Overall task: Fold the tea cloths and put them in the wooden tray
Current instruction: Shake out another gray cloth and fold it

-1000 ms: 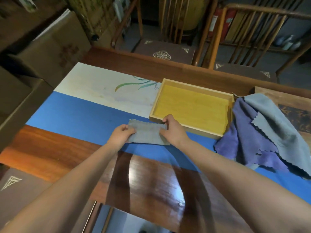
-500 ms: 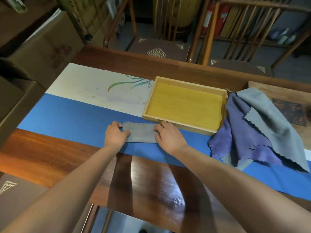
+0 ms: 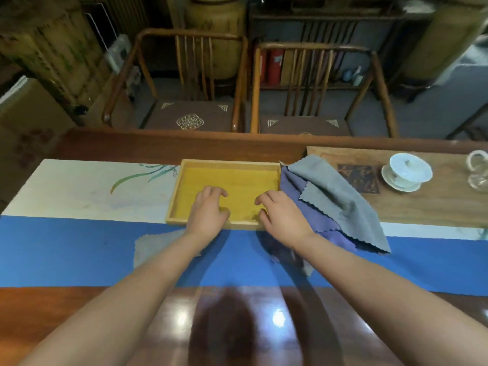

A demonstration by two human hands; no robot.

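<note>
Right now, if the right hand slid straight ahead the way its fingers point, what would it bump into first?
Probably the far wall of the wooden tray. The right hand points up and left over the bare yellow floor, though its height is unclear.

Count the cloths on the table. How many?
3: a folded grey cloth under the left forearm, a purple cloth right of the tray, a grey cloth over it. More may lie hidden.

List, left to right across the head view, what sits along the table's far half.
Painted white runner → wooden tray → purple tea cloth → grey tea cloth → dark coaster → lidded white cup on saucer → glass pitcher.
</note>
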